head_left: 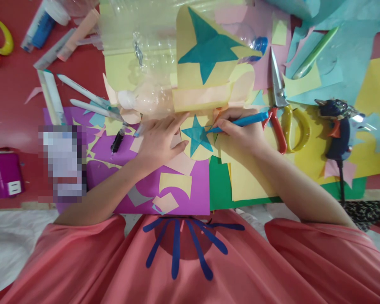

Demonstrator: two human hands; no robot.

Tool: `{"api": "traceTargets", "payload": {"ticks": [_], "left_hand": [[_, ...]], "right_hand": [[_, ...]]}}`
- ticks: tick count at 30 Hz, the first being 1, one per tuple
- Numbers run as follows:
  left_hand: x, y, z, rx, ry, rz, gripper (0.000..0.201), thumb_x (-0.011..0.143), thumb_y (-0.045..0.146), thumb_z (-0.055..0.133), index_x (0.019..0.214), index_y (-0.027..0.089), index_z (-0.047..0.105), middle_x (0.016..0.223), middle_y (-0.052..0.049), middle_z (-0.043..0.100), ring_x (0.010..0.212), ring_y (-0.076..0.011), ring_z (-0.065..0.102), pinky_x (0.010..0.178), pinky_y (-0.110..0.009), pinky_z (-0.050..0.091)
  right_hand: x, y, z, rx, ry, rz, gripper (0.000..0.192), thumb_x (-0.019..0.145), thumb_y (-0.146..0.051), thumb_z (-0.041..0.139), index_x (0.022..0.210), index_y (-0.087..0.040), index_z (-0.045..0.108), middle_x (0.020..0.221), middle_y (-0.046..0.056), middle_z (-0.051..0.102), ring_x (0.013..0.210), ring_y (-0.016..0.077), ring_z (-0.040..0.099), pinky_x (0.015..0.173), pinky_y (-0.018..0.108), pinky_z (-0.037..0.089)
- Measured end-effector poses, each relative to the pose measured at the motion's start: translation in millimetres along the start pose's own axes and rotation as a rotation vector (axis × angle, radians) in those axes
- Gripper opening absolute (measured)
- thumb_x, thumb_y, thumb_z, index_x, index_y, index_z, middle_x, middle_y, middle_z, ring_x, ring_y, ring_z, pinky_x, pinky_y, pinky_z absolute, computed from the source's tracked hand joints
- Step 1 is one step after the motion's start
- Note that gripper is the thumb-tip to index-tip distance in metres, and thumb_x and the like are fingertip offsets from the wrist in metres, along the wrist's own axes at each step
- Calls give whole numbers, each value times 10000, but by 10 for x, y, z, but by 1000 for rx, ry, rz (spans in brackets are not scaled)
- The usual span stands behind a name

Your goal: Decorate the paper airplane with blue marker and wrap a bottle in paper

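Observation:
My right hand is closed around a blue marker, its tip at the right side of a teal star on a round piece of pale yellow paper. My left hand lies flat at the left edge of that piece, fingers stretched out and thumb apart. Just beyond both hands stands a pale yellow paper shape with a larger teal star. A clear plastic bottle lies beyond my left hand. Scissors with red and yellow handles rest right of my right hand.
A dark blue glue gun lies at the right on yellow paper. Several white pens and a pixelated phone are at the left, near a purple hole punch-like object. Paper scraps cover the purple sheet.

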State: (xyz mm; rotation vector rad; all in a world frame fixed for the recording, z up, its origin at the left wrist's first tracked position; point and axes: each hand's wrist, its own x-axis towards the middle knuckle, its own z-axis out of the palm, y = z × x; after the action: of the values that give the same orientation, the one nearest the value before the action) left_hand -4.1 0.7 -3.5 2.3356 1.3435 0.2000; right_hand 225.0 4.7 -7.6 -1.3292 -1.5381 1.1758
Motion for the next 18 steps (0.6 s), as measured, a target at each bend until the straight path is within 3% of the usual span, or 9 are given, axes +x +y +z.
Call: {"api": "traceTargets", "payload": {"ticks": [9,18], "left_hand": [[-6,3,3,-3,11,5,579,891,275,535,1458,220,429,1034,-79,683,1009,-267,625,933,-406,422],[4,15,-5,10,-12,-12,578,899,287,529,1463,205,431,1028,-80,675,1023,-265,632,936,-390,414]], "right_hand": [[-14,7,15,2,33,11,132,824,-273,656,703,-232,689,626,-14,639,595,122,580,589,295,495],[-13,0,11,0,23,-6,164,783,-160,630,627,-207,644,599,-18,616,563,115,561,567,294,465]]}}
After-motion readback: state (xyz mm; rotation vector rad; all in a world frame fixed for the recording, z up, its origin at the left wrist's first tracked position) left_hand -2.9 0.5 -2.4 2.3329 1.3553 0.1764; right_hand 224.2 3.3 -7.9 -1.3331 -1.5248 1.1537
